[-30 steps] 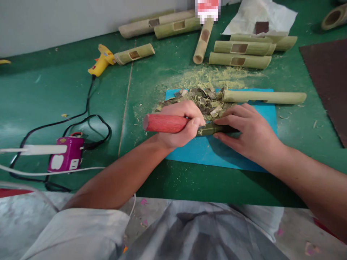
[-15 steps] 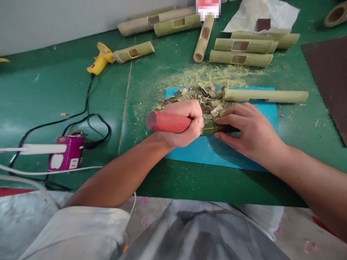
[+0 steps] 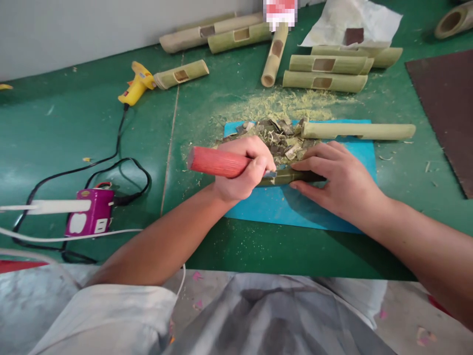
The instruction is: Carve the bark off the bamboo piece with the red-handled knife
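Red-handled tool (image 3: 218,163) shifted left (left hand (image 3: 244,170) fisted).

Left hand (image 3: 244,172) clenched round red wooden tool handle (image 3: 216,162), blade tip against short green bamboo piece (image 3: 283,176). Right hand (image 3: 340,182) pressing that piece onto blue rectangular mat (image 3: 295,207). Chip pile (image 3: 275,135) behind. Yellow glue gun (image 3: 136,88) far left on green table (image 3: 74,128).

Your left hand (image 3: 246,170) covers the front of the red handle (image 3: 216,162), so its blade barely shows. Your right hand (image 3: 342,185) hides most of the bamboo piece (image 3: 283,176). The bamboo tube (image 3: 453,19) at top right and the dark mat (image 3: 447,103) are cut off by the edge.
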Action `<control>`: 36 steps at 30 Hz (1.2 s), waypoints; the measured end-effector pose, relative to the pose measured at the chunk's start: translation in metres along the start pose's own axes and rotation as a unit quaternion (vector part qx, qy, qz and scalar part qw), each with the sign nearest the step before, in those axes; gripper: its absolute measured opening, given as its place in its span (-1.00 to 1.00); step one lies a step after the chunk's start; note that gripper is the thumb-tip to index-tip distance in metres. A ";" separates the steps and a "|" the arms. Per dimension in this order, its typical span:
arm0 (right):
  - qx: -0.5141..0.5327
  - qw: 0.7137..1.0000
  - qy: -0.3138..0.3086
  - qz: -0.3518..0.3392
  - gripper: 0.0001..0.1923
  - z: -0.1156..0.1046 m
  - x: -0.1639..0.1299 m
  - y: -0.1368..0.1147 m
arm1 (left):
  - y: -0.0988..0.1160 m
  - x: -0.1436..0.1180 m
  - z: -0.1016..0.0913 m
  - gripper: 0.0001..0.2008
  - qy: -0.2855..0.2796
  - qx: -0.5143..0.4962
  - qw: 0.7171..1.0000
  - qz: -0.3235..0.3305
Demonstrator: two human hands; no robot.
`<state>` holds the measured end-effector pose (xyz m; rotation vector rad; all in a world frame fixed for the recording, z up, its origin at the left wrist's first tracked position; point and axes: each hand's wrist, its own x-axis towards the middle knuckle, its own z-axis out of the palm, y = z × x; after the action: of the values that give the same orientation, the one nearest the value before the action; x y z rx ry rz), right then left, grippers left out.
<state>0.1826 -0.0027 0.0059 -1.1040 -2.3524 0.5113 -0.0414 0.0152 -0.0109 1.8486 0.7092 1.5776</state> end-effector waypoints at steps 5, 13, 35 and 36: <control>0.000 1.000 0.005 -0.001 -0.85 -0.001 0.000 -0.001 | 0.000 0.003 -0.001 -0.67 -0.042 -0.005 0.999 0.003; 0.002 1.000 0.001 0.012 -0.85 -0.001 0.001 -0.001 | -0.003 0.001 0.000 -0.71 0.024 0.053 0.998 0.024; -0.033 0.999 0.008 0.001 -0.75 -0.001 -0.001 -0.001 | 0.003 0.004 0.005 -0.61 0.028 0.068 0.997 -0.011; -0.048 0.999 0.010 -0.004 -0.73 -0.001 -0.001 -0.001 | 0.004 0.005 0.005 -0.61 0.016 0.065 0.998 -0.012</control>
<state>0.1829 -0.0044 0.0072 -1.1374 -2.3842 0.3847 -0.0360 0.0152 -0.0052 1.9036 0.8639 1.5821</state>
